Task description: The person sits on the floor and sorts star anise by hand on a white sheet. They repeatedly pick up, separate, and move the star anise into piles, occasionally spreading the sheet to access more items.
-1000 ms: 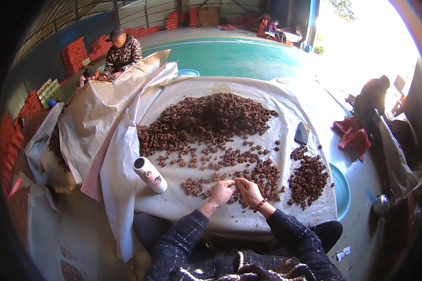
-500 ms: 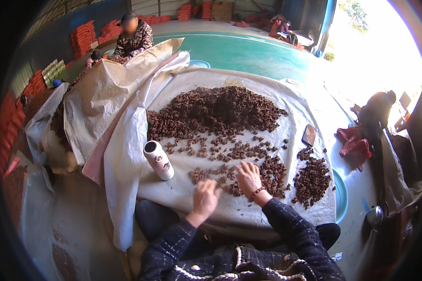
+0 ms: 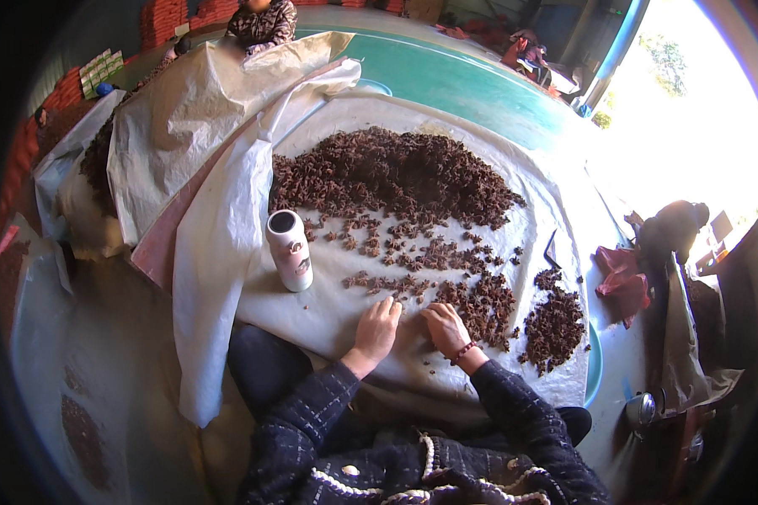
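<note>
Dark brown star anise covers the white sheet (image 3: pixel 328 311) before me, with a large heap (image 3: pixel 396 172) at the back. My left hand (image 3: pixel 377 330) rests at the near edge of a thin row of star anise (image 3: pixel 385 283), its fingers curled together. A little to its right, my right hand (image 3: pixel 448 330), with a beaded bracelet, bends its fingers down beside a smaller pile (image 3: pixel 483 305). Both hands look closed; whatever lies under their fingertips is hidden. Left of my hands stands a white bottle (image 3: pixel 291 252) with a dark top.
Another small pile of star anise (image 3: pixel 554 330) lies at the right, near a dark-edged flat object (image 3: pixel 551 248). Beige sheeting (image 3: pixel 185 126) rises on the left. One person (image 3: pixel 263 25) sits beyond it; another (image 3: pixel 674 227) bends at the right by a red bag (image 3: pixel 623 282).
Both hands have come down nearer the sheet and my fingers have drawn in. The left hand is slightly further right. The view has tilted downward, shifting the background up.
</note>
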